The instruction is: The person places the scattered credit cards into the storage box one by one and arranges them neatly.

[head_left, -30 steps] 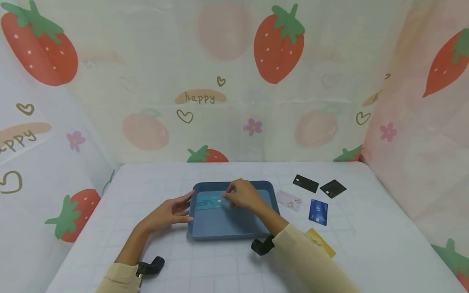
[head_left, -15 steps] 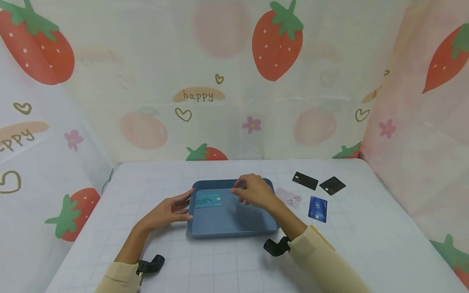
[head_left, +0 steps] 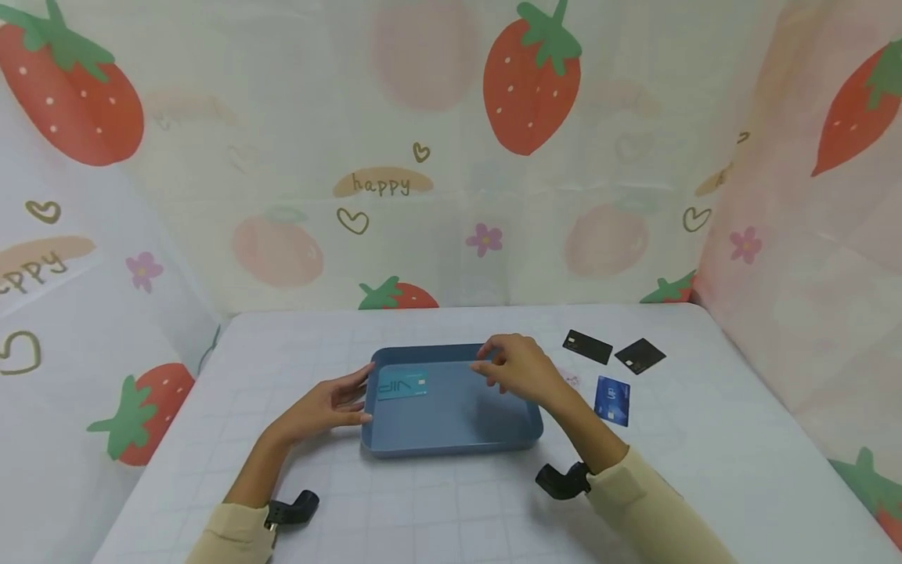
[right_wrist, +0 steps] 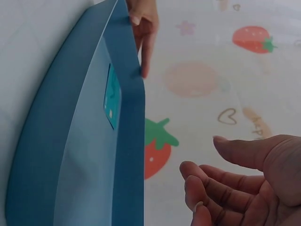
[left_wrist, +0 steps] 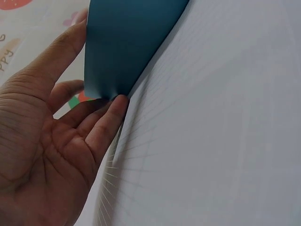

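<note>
A blue-grey rectangular tray sits mid-table in the head view. A teal card with VIP lettering lies at the left inside it, and it also shows in the right wrist view. My left hand touches the tray's left side with extended, slightly bent fingers; the left wrist view has fingertips against the tray's outer wall. Over the tray's right end hovers my right hand, thumb and fingers apart, loosely bent, holding nothing.
Right of the tray lie two black cards, one nearer and one farther right, plus a blue card. A pale pink card is mostly hidden behind my right hand. Strawberry-print cloth walls the white table.
My right hand has let go of the teal card and moved right across the tray. The left hand keeps its place. My right sleeve now covers the yellow card seen earlier.
</note>
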`<action>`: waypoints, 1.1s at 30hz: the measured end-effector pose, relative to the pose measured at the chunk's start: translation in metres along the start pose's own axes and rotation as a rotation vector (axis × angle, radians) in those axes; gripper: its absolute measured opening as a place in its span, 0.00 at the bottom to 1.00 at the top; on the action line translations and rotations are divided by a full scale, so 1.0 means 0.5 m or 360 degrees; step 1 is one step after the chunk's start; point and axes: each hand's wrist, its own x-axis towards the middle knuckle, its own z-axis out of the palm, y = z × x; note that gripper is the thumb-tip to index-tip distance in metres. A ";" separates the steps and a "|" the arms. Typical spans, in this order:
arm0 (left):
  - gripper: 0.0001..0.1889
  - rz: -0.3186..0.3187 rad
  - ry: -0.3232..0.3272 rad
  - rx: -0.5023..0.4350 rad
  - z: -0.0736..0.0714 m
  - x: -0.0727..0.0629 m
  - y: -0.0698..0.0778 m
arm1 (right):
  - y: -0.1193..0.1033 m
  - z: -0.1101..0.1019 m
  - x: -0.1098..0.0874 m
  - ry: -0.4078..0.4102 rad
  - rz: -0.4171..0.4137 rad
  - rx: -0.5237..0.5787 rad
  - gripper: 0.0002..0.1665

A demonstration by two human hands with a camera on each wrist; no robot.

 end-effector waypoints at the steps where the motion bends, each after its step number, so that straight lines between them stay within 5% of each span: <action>1: 0.50 -0.0001 0.0004 0.0006 -0.001 0.000 -0.001 | 0.003 -0.003 -0.003 0.0007 -0.0010 -0.0004 0.17; 16: 0.50 -0.0015 -0.0016 -0.0004 0.006 0.021 -0.001 | 0.068 -0.072 -0.060 0.0156 0.0031 0.0039 0.20; 33: 0.50 -0.0035 0.0010 0.0008 -0.002 0.002 -0.004 | 0.145 -0.124 -0.112 0.0250 0.0162 0.0013 0.18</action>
